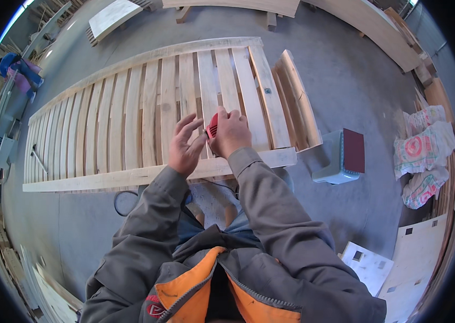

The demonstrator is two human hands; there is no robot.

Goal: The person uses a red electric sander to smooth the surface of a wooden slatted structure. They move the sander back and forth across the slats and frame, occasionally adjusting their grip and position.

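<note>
Red-and-black hand tool (213, 127), at our twelve o'clock over the slatted wooden frame (93, 182), seemed best steadied in our right hand (231, 132), curled around it, our left hand (185, 148) spread at its eight o'clock.

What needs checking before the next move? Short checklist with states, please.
1. Red tool secure in the right hand's grip: ok, fingers closed around it.
2. Left hand contact with the tool: cannot tell; its fingertips are right beside it.
3. Hammer-like tool away from both hands: ok, lying toward the left end of the slatted frame.
4. Floor by the feet free of trip risks: not ok, a dark loop lies near the frame's close edge.
5. Other person clear: ok, far off at the left.
</note>
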